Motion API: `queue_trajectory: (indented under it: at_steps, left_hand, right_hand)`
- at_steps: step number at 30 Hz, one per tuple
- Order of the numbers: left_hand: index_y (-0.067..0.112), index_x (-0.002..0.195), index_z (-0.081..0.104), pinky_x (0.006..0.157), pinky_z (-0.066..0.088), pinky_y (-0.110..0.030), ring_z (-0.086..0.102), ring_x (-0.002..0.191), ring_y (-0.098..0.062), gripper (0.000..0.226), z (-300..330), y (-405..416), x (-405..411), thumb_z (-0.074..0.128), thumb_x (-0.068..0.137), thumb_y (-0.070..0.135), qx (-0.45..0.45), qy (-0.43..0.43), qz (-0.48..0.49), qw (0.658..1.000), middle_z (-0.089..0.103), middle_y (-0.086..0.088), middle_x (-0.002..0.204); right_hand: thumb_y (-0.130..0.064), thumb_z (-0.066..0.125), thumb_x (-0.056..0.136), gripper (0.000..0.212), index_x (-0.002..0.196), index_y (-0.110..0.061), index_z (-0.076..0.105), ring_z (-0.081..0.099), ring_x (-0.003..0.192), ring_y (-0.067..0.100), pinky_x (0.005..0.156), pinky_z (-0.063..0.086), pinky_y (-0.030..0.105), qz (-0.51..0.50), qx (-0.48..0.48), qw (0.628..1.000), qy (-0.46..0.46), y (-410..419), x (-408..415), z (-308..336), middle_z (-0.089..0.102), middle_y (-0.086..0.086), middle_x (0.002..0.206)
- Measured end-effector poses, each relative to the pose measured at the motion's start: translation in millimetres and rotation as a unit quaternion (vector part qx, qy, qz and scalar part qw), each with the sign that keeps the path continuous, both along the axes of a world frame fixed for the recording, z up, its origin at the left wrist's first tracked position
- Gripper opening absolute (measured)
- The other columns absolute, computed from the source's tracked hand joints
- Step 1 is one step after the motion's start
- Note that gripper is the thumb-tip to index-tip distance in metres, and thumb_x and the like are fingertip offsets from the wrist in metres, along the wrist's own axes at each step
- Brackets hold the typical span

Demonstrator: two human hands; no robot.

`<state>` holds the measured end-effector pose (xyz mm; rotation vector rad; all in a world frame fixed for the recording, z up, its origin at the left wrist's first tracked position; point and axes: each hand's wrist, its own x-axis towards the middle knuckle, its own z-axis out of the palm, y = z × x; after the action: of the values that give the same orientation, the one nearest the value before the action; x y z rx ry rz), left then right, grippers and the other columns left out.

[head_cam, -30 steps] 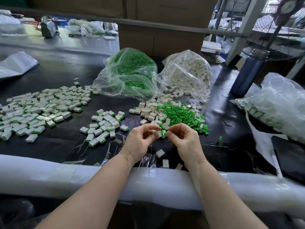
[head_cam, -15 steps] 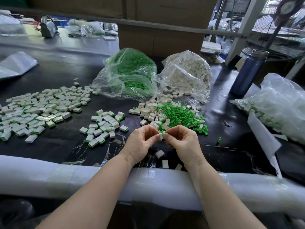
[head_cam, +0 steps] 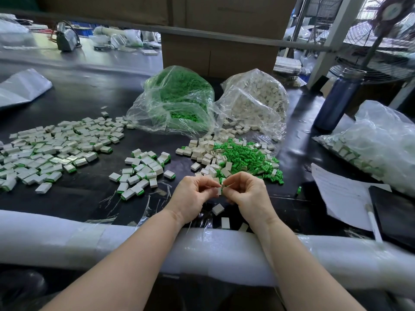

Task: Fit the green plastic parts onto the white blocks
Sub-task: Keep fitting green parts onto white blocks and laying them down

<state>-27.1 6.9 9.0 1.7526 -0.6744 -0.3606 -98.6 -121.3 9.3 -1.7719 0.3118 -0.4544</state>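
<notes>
Two hands meet above the black tabletop [head_cam: 85,198]: our left hand [head_cam: 190,196] pinches a white block [head_cam: 218,190], our right hand [head_cam: 249,194] pinches a green part [head_cam: 224,184] against it, fingers curled tight. Three loose blocks [head_cam: 217,209] lie below them. Just beyond: one mixed heap [head_cam: 238,156], too many to count.

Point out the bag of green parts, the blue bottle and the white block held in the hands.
bag of green parts [head_cam: 177,97]: head view, on the green heap seen through the clear plastic.
blue bottle [head_cam: 336,102]: head view, middle of its body.
white block [head_cam: 218,191]: head view, on its white face between both hands' fingertips.
</notes>
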Motion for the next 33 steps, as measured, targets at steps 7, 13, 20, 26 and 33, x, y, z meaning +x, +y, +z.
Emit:
queue_trajectory:
  at_steps: [7,13,20,26,33]
  left_hand:
    - [0.006,0.087,0.071,0.074,0.047,-0.010,0.058,0.066,0.000,0.011,-0.7,-0.3,-0.9,0.063,0.083,-0.001,0.030,-0.011,-0.018,0.999,0.063,0.005,0.071]
    - [0.014,0.086,0.070,0.077,0.049,-0.012,0.063,0.075,-0.006,0.016,1.9,0.6,-1.8,0.062,0.085,0.001,0.002,-0.004,-0.018,1.000,0.068,0.002,0.078]
    - [0.023,0.092,0.056,0.074,0.047,-0.028,0.052,0.067,-0.017,0.019,0.2,-1.1,-3.4,0.064,0.085,0.007,0.015,-0.053,-0.014,0.998,0.060,-0.002,0.077]
    - [0.015,0.093,0.060,0.072,0.049,-0.028,0.051,0.069,-0.015,0.028,-2.0,-2.2,-3.7,0.078,0.072,0.010,0.047,-0.111,-0.013,0.993,0.058,0.002,0.087]
    - [0.012,0.104,0.066,0.075,0.042,-0.003,0.060,0.082,-0.006,0.016,-4.8,-1.6,0.3,0.057,0.091,0.014,0.052,-0.109,0.044,0.992,0.067,0.002,0.089]
  right_hand:
    - [0.011,0.066,0.075,0.026,0.070,-0.015,0.061,0.056,0.062,0.015,0.061,0.050,0.029,0.019,-0.014,1.000,0.018,-0.6,0.5,-2.2,0.062,0.008,0.068]
    - [0.008,0.068,0.076,0.022,0.072,-0.013,0.061,0.055,0.054,0.007,0.053,0.048,0.019,0.010,0.009,1.000,0.000,-1.0,1.1,-1.8,0.061,0.004,0.064]
    - [0.003,0.065,0.083,0.016,0.073,-0.009,0.063,0.055,0.046,0.005,0.047,0.046,0.016,-0.017,0.066,0.998,-0.014,-1.6,4.7,-3.0,0.062,-0.003,0.055]
    - [-0.001,0.067,0.082,0.016,0.072,-0.012,0.063,0.056,0.046,0.005,0.048,0.048,0.019,-0.024,0.057,0.998,0.000,-2.3,4.9,-5.3,0.062,-0.004,0.052]
    - [-0.003,0.066,0.084,0.015,0.072,-0.013,0.065,0.054,0.050,0.004,0.051,0.047,0.018,-0.017,0.056,0.998,-0.017,-3.3,4.1,-5.5,0.063,0.001,0.059]
